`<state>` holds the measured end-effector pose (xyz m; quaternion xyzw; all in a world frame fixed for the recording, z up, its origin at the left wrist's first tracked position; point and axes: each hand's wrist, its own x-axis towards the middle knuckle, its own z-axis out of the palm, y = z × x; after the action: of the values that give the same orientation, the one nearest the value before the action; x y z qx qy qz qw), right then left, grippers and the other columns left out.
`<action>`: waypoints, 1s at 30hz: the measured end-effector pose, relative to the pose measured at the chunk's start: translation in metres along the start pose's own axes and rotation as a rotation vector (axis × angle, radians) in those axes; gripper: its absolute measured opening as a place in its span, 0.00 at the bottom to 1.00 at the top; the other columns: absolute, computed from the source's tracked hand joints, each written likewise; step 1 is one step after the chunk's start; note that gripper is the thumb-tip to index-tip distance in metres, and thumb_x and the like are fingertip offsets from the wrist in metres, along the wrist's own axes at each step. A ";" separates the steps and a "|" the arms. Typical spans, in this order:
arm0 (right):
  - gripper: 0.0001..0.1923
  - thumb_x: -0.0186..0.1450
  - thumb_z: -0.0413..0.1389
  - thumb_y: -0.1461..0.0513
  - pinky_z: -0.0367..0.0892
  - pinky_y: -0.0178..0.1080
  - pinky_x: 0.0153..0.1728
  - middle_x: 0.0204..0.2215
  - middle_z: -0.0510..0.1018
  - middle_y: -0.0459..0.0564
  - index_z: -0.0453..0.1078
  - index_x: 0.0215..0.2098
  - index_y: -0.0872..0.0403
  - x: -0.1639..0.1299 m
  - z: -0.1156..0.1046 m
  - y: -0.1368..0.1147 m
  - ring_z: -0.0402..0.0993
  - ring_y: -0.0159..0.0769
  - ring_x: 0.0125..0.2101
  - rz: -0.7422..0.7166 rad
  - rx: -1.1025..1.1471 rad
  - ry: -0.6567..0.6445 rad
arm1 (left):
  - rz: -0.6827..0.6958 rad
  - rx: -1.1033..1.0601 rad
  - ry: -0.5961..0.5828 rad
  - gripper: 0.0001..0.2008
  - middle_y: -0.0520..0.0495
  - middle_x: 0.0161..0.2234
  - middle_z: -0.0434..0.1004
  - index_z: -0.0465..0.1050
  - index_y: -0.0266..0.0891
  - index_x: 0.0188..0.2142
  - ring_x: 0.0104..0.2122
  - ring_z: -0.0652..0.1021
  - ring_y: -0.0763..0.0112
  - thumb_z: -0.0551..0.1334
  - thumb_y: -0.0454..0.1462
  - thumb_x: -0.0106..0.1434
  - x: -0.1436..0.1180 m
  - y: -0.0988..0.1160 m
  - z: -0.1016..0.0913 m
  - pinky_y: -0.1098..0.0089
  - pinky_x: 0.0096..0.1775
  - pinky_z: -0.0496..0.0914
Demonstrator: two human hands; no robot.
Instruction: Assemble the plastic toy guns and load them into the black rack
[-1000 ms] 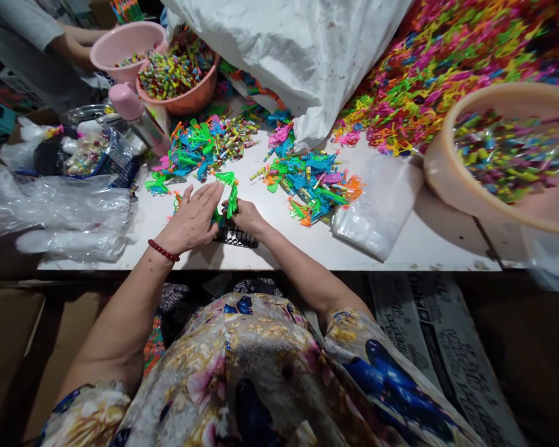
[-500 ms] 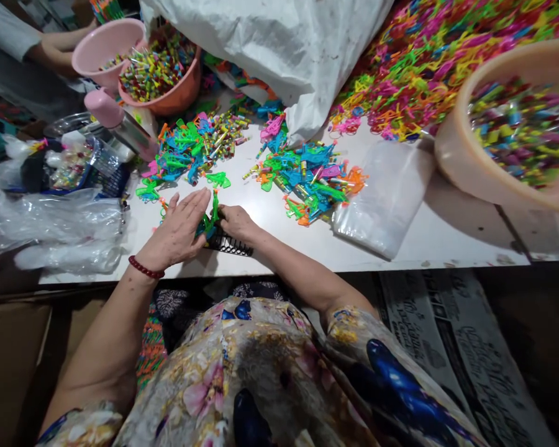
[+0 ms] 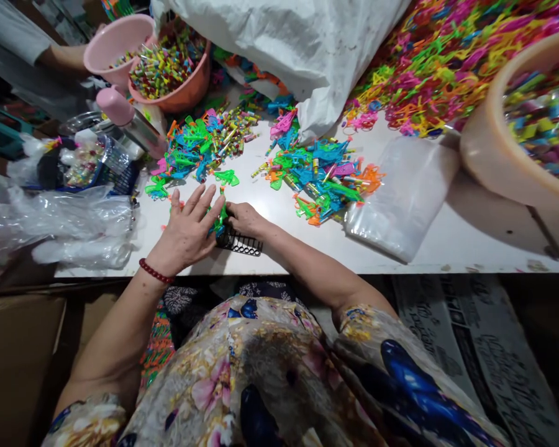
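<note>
My left hand [image 3: 186, 228], with a dark red bead bracelet at the wrist, is held low over the near edge of the white table, its fingers spread. Beside its fingertips stand green and blue toy guns [image 3: 222, 214], partly hidden by the hand. My right hand [image 3: 248, 220] is closed just right of them, its fingers curled inward; what they grip is hidden. Under and between the hands lies a black plastic rack [image 3: 246, 245] with a row of ring-shaped holes. A single green toy gun [image 3: 227, 177] lies flat just beyond my hands.
Piles of coloured toy guns [image 3: 323, 174] and small striped tubes lie ahead. Clear plastic bags [image 3: 395, 198] sit to the right, near a large beige tub [image 3: 479, 149]. Leftward are a pink-lidded bottle [image 3: 130, 121], an orange bowl [image 3: 186, 93] and a co-worker's arm [image 3: 65, 59].
My left hand's fingers have spread apart and lifted slightly from the toy guns. My right hand stays by the rack. The whole view has shifted a little.
</note>
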<state>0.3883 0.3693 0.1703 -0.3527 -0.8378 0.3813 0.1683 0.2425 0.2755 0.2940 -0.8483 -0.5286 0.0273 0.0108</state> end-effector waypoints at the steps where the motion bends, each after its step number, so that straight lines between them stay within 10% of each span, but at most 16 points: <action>1: 0.15 0.65 0.51 0.69 0.62 0.34 0.39 0.42 0.82 0.52 0.71 0.49 0.56 0.000 0.000 0.001 0.75 0.39 0.40 -0.005 0.000 0.002 | -0.027 0.016 0.005 0.44 0.37 0.72 0.47 0.35 0.47 0.73 0.71 0.52 0.46 0.60 0.39 0.66 0.000 0.006 -0.002 0.35 0.67 0.37; 15: 0.14 0.64 0.52 0.70 0.64 0.35 0.43 0.43 0.82 0.55 0.73 0.47 0.59 0.001 -0.004 0.002 0.75 0.40 0.42 -0.004 0.047 -0.015 | -0.301 0.144 0.022 0.35 0.37 0.71 0.52 0.48 0.36 0.72 0.69 0.57 0.47 0.53 0.32 0.66 0.013 0.032 0.024 0.41 0.66 0.49; 30: 0.12 0.69 0.54 0.61 0.62 0.36 0.35 0.38 0.80 0.56 0.72 0.48 0.57 -0.006 0.010 -0.016 0.75 0.41 0.37 -0.019 -0.141 -0.011 | -0.203 0.055 -0.005 0.40 0.35 0.72 0.46 0.47 0.39 0.72 0.66 0.59 0.42 0.61 0.43 0.65 0.009 0.017 0.009 0.43 0.63 0.55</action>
<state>0.3792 0.3525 0.1755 -0.3538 -0.8668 0.3214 0.1421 0.2609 0.2759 0.2841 -0.7896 -0.6111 0.0427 0.0357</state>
